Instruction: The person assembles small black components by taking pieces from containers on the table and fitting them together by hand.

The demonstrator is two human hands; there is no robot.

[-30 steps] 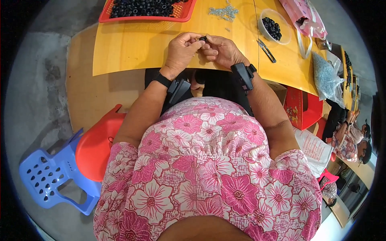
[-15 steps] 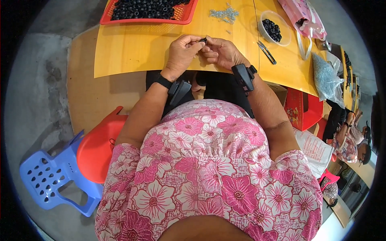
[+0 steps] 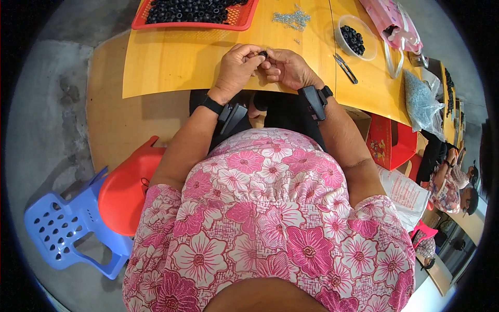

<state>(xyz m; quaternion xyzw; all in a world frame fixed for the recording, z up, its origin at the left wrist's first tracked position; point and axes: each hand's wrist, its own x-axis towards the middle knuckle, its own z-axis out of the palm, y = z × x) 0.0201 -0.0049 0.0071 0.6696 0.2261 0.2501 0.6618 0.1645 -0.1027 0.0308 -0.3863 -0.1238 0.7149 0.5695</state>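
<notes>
1. Head view, far left: a blue plastic stool [image 3: 62, 229] sits at about eight o'clock, with a red stool [image 3: 127, 192] just beside it toward the centre.
2. A red tray [image 3: 195, 23] heaped with small black rings lies at eleven o'clock on the yellow table [image 3: 171, 62].
3. The left hand [image 3: 236, 70], just left of twelve o'clock, is curled closed, thumb and forefinger pinching a small black ring [image 3: 263, 54] at their tips.
4. That ring sits between both hands, above the table's near edge. It looks light, small and stiff, probably smooth enough to slip, so a fingertip pinch across its outer rim seems the surest hold.
5. The right hand [image 3: 288, 67], touching the left at the fingertips, is also closed around the same ring from the other side.
6. A scatter of small grey metal parts [image 3: 292, 18] lies at twelve o'clock.
7. At one o'clock stand a clear bowl [image 3: 356, 37] of black rings and a pair of snips [image 3: 345, 68].
8. Further right, a clear bag [image 3: 420, 101] of grey pieces lies at two o'clock.
</notes>
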